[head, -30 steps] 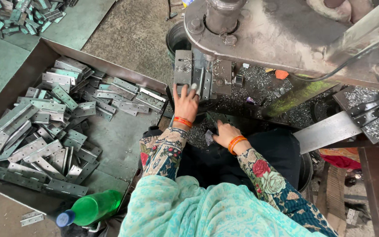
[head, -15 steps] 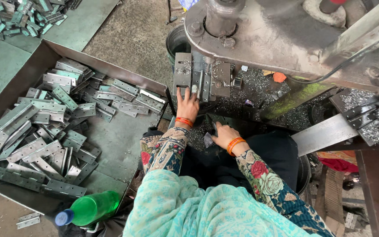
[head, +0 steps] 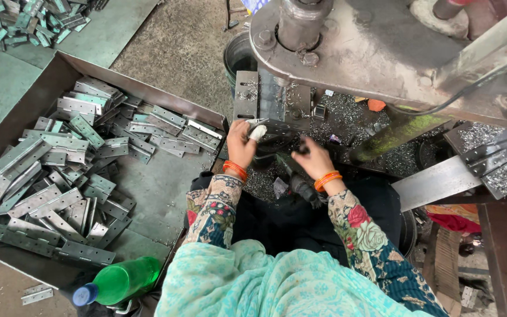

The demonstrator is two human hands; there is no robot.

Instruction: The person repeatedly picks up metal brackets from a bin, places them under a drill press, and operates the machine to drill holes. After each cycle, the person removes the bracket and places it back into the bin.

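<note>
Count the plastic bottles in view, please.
1: a green plastic bottle with a blue cap lies on its side at the bottom left, beside the metal tray. Others could be hidden under the press.

The big grey steel press [head: 382, 53] runs off the top and right edges. The fingertips of the right hand [head: 312, 158] are lost in shadow beneath it, so any hold there cannot be told. The green plastic bottle with a blue cap [head: 115, 285] is partly cut by the bottom edge.

No packages, labels, signs or screens are in view.
</note>
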